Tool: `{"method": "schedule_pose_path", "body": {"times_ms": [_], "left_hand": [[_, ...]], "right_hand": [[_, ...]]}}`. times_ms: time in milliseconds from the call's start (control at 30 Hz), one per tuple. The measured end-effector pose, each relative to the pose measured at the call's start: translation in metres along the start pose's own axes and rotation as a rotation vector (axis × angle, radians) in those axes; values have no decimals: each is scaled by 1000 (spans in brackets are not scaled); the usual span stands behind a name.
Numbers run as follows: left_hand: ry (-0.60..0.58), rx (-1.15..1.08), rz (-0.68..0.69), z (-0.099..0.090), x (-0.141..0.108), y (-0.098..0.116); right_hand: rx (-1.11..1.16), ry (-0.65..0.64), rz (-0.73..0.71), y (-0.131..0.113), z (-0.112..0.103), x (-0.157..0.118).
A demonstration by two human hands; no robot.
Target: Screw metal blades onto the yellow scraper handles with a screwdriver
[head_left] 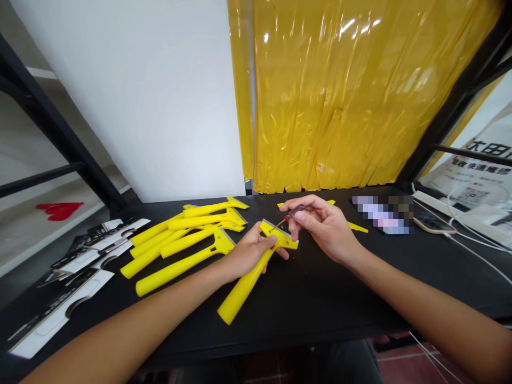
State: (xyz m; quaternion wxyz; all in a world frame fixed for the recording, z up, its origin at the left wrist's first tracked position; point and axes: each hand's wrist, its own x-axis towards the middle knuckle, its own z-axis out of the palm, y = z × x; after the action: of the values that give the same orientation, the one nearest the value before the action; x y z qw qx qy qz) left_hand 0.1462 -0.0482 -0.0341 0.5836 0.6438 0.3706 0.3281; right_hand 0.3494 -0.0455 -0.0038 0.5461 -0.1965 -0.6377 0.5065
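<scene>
My left hand (256,249) is closed around the neck of a yellow scraper (247,290), its blade end up and its handle slanting toward me. In my right hand (326,226) a small screwdriver (295,212) with a dark, see-through handle is pinched between the fingers. Its thin shaft points down-left, and the tip is at or very near a screw on the scraper head. Left of my left hand lies a group of several yellow scrapers (176,272) with metal blade edges. Behind my right hand, more yellow pieces (357,228) are partly hidden.
Black and white cardboard sleeves (62,312) lie on the left of the black table (320,304). At the right are a blurred-out item (382,215), a phone (434,221) and white cables (476,242). A yellow plastic strip curtain (328,106) and a white panel (160,96) stand behind.
</scene>
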Motion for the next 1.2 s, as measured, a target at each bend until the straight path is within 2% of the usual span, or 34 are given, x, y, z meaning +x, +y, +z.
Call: {"method": "schedule_pose_path", "body": {"times_ms": [200,500,667,1200], "left_hand": [[-1,-5,0,1,0,0],[11,-18,8,1,1,2],[2,-18,2,3,0,3],[-37,0,-13,0,3,-1]], "right_hand": [[99,10,30,-1,2,0],[26,-35,30,0,1,-1],[55,23,27,0,2,0],[-66,61,-24,2,0,3]]}}
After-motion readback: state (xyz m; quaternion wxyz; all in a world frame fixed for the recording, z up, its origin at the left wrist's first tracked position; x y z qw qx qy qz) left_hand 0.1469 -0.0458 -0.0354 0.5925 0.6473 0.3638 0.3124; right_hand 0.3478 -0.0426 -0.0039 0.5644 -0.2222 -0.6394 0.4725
